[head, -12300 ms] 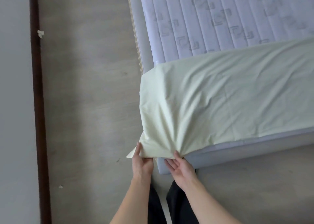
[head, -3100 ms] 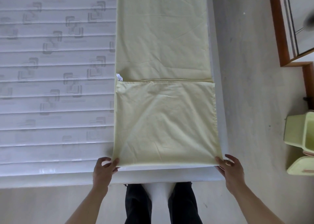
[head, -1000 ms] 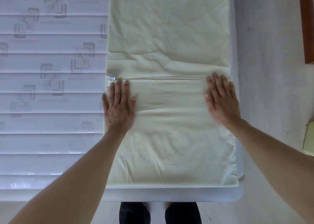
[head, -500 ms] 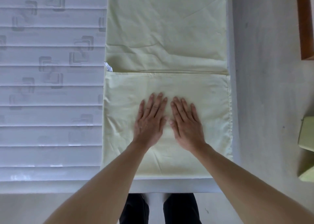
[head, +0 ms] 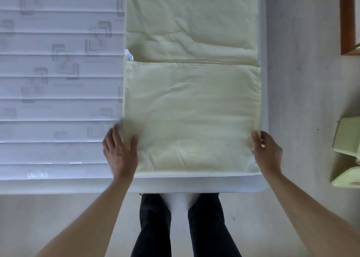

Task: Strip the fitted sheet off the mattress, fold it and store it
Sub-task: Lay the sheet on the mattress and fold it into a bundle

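The pale green fitted sheet point(head: 191, 118) is already taken off and lies as a long folded strip along the right edge of the bare mattress point(head: 58, 85). The near end is folded over once, so a double layer is seen in front, with a small white label point(head: 128, 55) showing at the fold line.

The left hand point(head: 119, 152) is placed at the left edge of the folded part, near the front corner; the thumb lies on top of the cloth and the fingers seem to go under the edge, but this part is blurred. The right hand point(head: 267, 152) is held at the right edge, fingers curled round the border, so the cloth is pinched lightly there.

The next fold is probably being prepared. Some risks can be expected. If only the top layer is taken by one hand, the layers can slide apart and the edges will not match. Because the strip lies just beside the mattress edge, the cloth can be pulled over and fall to the floor point(head: 303, 81) if it is lifted unevenly.
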